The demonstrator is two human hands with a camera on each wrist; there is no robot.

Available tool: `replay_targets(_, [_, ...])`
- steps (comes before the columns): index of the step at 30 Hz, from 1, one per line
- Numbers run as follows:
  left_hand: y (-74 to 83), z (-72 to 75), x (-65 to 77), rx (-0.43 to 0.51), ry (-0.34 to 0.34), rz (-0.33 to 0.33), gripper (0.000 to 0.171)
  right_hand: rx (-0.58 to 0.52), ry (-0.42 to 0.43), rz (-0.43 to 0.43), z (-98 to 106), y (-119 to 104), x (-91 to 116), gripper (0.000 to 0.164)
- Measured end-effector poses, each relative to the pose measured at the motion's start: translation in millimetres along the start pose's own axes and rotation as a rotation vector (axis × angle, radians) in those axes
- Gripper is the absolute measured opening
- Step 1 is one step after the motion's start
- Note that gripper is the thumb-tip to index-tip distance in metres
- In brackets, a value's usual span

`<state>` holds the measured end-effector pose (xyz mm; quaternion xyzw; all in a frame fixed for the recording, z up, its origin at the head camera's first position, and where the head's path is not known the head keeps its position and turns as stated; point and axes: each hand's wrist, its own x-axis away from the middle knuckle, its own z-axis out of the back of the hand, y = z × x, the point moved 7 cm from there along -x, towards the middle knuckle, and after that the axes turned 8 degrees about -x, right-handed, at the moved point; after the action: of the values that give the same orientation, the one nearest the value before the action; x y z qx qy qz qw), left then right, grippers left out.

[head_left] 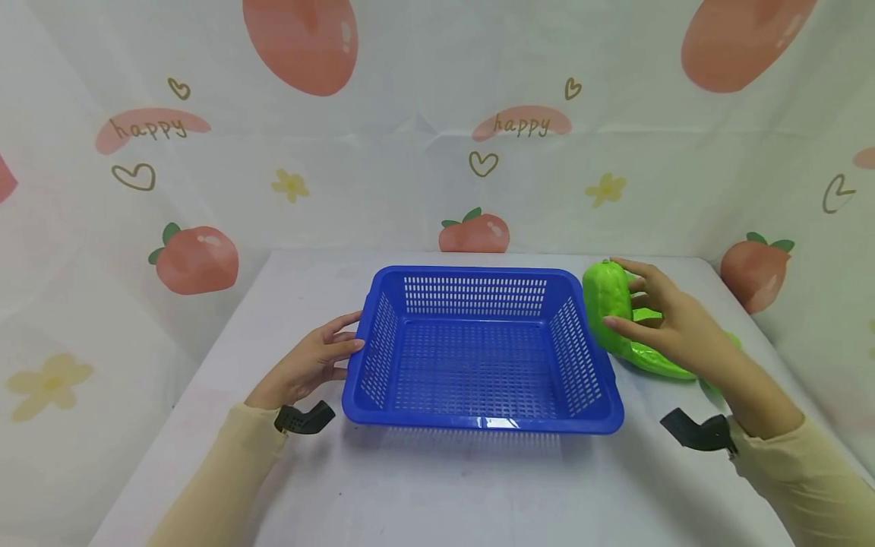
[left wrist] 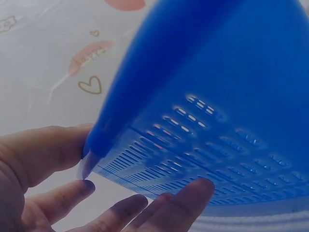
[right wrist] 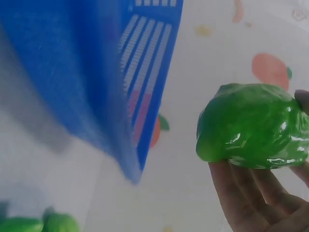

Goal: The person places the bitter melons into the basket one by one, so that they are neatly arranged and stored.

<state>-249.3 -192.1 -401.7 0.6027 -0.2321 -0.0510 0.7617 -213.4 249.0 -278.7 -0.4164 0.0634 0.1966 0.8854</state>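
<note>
A blue plastic basket [head_left: 481, 424] with slotted walls sits in the middle of the table. At its left side my left hand [head_left: 317, 358] grips the rim [left wrist: 130, 92], thumb at the edge and the other fingers spread below along the outer wall. Beyond the basket's right rim, my right hand [head_left: 673, 323] holds a glossy, lumpy green pepper-like vegetable [head_left: 605, 292] between thumb and fingers. In the right wrist view this vegetable [right wrist: 253, 125] is raised beside the basket, with the fingers under it. Behind and below the right hand lie more green vegetables [head_left: 659, 363], partly hidden by it.
The white table [head_left: 437, 494] runs back to a pale cloth backdrop [head_left: 396, 175] printed with peaches, hearts and flowers. Cloth also hangs along both sides. A dark camera mount [head_left: 697, 431] sticks out from the right wrist, another mount [head_left: 304, 418] from the left.
</note>
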Motion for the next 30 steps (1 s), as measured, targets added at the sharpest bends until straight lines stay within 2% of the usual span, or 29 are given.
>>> replay_targets(5, [-0.4, 0.3, 0.2, -0.009, 0.003, 0.006, 0.075, -0.064, -0.047, 0.032, -12.7, -17.8, -13.2, 0.082])
replay_targets(11, [-1.5, 0.1, -0.1, -0.006, 0.006, 0.012, 0.075, -0.127, -0.122, 0.026, -34.0, -27.8, -30.4, 0.076])
replay_targets(19, [-1.2, -0.2, 0.5, -0.002, 0.019, 0.019, 0.075, -0.271, -0.219, -0.012, -62.4, -32.1, -49.5, 0.073])
replay_targets(27, [0.1, -0.8, 0.1, 0.002, 0.017, 0.012, 0.078, -0.36, -0.239, -0.077, -81.2, -35.8, -62.4, 0.07])
replay_targets(30, [-0.2, -0.5, -0.8, -0.001, 0.022, 0.013, 0.081, -0.434, -0.26, -0.111, -89.6, -35.3, -66.1, 0.069])
